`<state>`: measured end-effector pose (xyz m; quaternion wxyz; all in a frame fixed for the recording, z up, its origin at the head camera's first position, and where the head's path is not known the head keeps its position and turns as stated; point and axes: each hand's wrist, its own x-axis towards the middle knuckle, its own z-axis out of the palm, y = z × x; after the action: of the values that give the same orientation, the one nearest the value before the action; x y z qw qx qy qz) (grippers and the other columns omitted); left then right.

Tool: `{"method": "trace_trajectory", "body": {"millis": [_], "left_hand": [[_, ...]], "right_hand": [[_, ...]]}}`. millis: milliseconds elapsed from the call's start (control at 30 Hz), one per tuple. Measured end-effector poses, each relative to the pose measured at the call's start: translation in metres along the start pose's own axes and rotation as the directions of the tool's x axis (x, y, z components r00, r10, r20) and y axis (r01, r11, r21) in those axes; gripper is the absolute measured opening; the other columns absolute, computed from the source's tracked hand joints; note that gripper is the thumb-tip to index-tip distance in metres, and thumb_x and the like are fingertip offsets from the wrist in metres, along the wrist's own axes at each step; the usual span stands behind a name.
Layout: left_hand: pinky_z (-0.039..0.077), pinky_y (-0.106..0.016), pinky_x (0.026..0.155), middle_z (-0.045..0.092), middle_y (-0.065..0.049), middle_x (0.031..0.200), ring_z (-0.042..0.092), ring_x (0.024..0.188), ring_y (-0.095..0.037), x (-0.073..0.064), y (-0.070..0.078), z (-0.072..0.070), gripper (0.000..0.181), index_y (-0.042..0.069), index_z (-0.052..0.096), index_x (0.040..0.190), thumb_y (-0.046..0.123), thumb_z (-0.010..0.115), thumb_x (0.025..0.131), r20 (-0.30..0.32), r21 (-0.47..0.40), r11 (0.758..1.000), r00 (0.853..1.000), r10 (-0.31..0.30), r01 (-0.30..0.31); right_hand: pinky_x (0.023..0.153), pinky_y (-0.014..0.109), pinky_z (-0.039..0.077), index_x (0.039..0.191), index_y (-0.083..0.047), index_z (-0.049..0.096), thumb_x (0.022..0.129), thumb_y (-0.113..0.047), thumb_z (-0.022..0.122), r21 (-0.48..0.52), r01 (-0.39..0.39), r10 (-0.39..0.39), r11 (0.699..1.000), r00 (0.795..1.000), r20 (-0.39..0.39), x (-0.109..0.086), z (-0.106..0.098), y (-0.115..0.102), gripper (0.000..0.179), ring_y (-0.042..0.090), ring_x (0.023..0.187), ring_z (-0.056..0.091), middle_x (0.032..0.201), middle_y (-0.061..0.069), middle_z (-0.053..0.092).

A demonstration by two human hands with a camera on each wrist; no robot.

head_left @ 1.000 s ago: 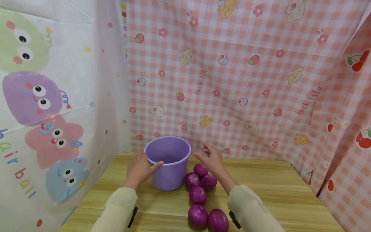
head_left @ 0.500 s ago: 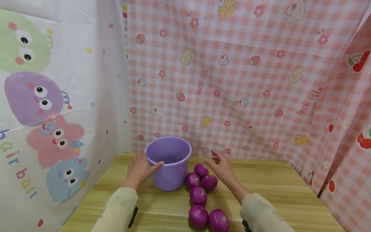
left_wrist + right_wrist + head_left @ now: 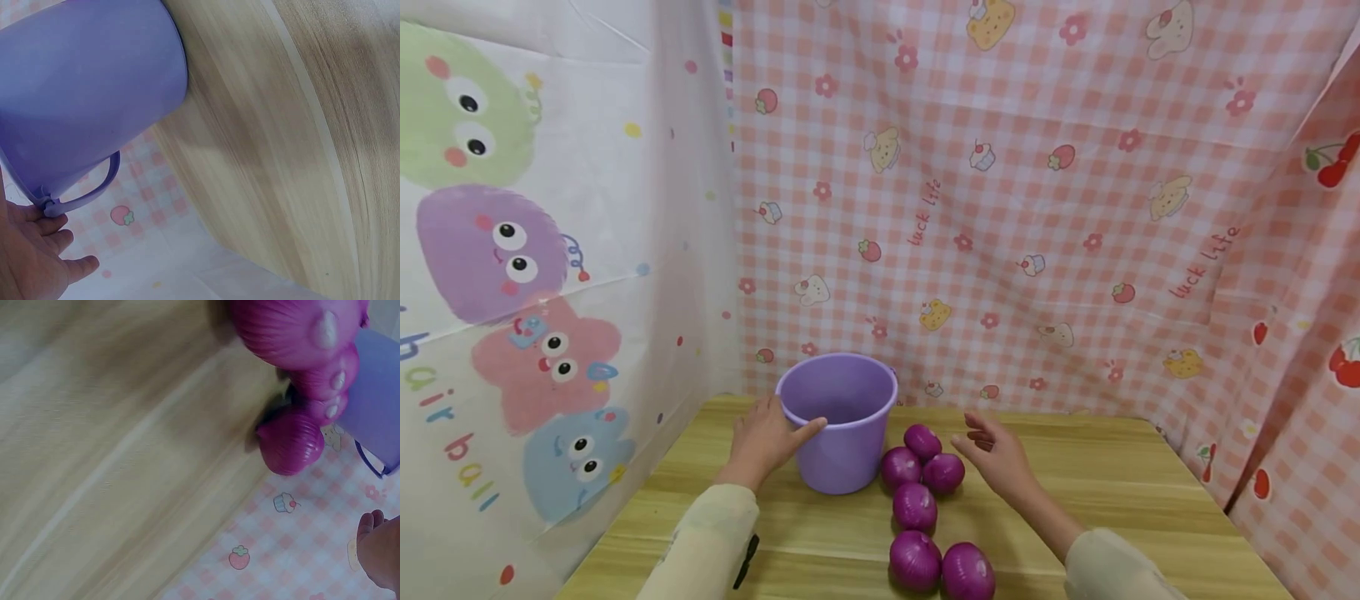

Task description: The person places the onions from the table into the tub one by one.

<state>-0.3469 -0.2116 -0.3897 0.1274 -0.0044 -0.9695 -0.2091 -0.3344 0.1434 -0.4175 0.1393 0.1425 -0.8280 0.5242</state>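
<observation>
A purple bucket point(image 3: 839, 458) stands upright at the table's back left. My left hand point(image 3: 765, 437) holds its near left rim, thumb over the edge and fingers along the outside. In the left wrist view the fingers point(image 3: 55, 240) lie by the joint of the bucket's handle point(image 3: 94, 194). Several purple onions lie to the bucket's right; the back group includes one onion point(image 3: 943, 473) nearest my right hand. That right hand point(image 3: 1000, 458) hovers to the right of them, holding nothing, fingers loosely bent. In the right wrist view an onion point(image 3: 290, 442) sits near the table edge.
The wood-grain table point(image 3: 1112, 500) reaches back to a pink checked curtain point(image 3: 1000, 208). A white printed curtain point(image 3: 662, 208) hangs on the left. Two onions lie close together at the front, one onion point(image 3: 967, 572) right of the other onion point(image 3: 914, 561).
My right hand has moved right and toward me, away from the bucket and past the back onions. The left hand has stayed on the bucket's rim. Bucket and onions have not moved.
</observation>
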Motion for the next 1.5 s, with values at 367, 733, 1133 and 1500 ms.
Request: {"method": "trace_trajectory", "body": {"millis": [367, 733, 1133, 1500], "left_hand": [[0.027, -0.07, 0.104, 0.044, -0.03, 0.142, 0.04, 0.133, -0.045, 0.001, -0.001, 0.001, 0.108, -0.008, 0.033, 0.148, 0.076, 0.054, 0.084, 0.0, -0.013, 1.0, 1.0, 0.002, -0.002], [0.027, -0.071, 0.104, 0.045, -0.03, 0.141, 0.041, 0.132, -0.046, 0.0, -0.001, 0.001, 0.107, -0.009, 0.034, 0.147, 0.076, 0.054, 0.084, -0.006, -0.006, 1.0, 1.0, 0.007, -0.007], [0.026, -0.072, 0.104, 0.045, -0.03, 0.142, 0.041, 0.132, -0.046, -0.001, 0.0, 0.0, 0.107, -0.007, 0.033, 0.149, 0.076, 0.053, 0.085, -0.014, -0.016, 1.0, 1.0, 0.017, -0.017], [0.027, -0.072, 0.103, 0.045, -0.03, 0.141, 0.041, 0.132, -0.047, 0.0, -0.001, 0.001, 0.108, -0.007, 0.033, 0.149, 0.077, 0.052, 0.084, -0.011, -0.009, 1.0, 1.0, 0.02, -0.02]], "right_hand": [[0.098, 0.038, 0.049, 0.134, 0.002, 0.058, 0.092, -0.022, 0.073, 0.06, -0.07, 0.067, 0.996, 0.997, 0.037, -0.029, -0.008, 0.013, 0.051, 0.031, 0.116, 0.06, 0.131, 0.018, 0.06], [0.093, 0.034, 0.052, 0.134, 0.003, 0.057, 0.091, -0.023, 0.073, 0.069, -0.16, 0.155, 0.985, 0.985, 0.081, -0.06, -0.021, 0.035, 0.053, 0.03, 0.114, 0.061, 0.132, 0.017, 0.06], [0.091, 0.032, 0.052, 0.133, 0.01, 0.055, 0.09, -0.019, 0.074, -0.007, -0.18, 0.178, 0.984, 0.965, 0.194, -0.094, -0.027, 0.06, 0.055, 0.035, 0.111, 0.061, 0.126, 0.025, 0.061], [0.086, 0.026, 0.052, 0.134, 0.013, 0.052, 0.086, -0.023, 0.079, 0.075, -0.235, 0.202, 0.969, 0.929, 0.309, -0.116, -0.018, 0.075, 0.066, 0.034, 0.109, 0.062, 0.123, 0.024, 0.062]]}}
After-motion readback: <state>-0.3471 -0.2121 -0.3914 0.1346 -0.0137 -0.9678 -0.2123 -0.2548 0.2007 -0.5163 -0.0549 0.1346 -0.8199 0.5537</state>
